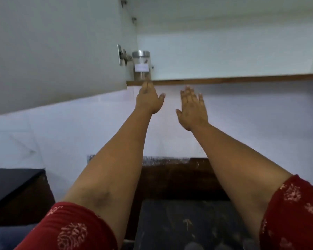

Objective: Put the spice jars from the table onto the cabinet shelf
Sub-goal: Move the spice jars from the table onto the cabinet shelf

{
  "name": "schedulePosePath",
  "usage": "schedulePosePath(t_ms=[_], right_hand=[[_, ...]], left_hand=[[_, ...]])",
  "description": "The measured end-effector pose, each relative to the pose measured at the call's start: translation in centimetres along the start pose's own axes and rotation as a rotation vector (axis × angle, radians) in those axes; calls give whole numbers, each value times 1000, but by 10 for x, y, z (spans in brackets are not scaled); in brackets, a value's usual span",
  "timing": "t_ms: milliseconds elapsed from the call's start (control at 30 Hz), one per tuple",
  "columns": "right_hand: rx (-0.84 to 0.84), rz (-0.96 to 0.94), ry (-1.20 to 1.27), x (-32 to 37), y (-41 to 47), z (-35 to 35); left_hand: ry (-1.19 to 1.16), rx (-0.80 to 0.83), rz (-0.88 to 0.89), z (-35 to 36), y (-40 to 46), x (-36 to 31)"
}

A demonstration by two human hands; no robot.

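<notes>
Cabinet shelf [224, 81]: spice jar [141, 64] upright; both hands empty below.

Single head-worn wide-angle view, looking forward and tilted upward, open white wall cabinet with wood-edged shelf [224, 79] far and high, both bare forearms reaching away from the lens, dark speckled stone counter [179, 222] near, low in frame

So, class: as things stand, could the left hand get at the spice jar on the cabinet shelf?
Probably yes. The left hand is open just below the spice jar, which stands at the shelf edge with the cabinet door swung clear.
</notes>
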State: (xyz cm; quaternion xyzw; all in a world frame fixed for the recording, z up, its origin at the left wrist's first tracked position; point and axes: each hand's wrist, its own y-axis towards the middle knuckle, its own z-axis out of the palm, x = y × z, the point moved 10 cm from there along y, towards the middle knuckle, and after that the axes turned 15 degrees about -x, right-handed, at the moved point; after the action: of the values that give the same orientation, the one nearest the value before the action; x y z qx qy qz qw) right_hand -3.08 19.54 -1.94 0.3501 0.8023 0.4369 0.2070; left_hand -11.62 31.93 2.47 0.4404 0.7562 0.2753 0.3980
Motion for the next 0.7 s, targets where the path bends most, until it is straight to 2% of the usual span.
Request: schedulePosePath(t_ms=[100, 167, 267, 433, 533, 700], right_hand=[[29, 167, -66, -42, -101, 16], [149, 272, -78, -68, -173, 36], [240, 379, -70, -97, -258, 49], [380, 524, -57, -115, -366, 62], [471, 540, -23, -96, -414, 75], [582, 403, 126, -37, -465, 89]], left_hand=[[-144, -64, -60, 16, -53, -2], [-210, 4, -83, 43, -100, -5], [-285, 208, -147, 94, -181, -5], [-316, 623, -391, 173, -339, 13], [-260, 769, -443, 194, -406, 32], [-244, 839, -622, 201, -467, 73]])
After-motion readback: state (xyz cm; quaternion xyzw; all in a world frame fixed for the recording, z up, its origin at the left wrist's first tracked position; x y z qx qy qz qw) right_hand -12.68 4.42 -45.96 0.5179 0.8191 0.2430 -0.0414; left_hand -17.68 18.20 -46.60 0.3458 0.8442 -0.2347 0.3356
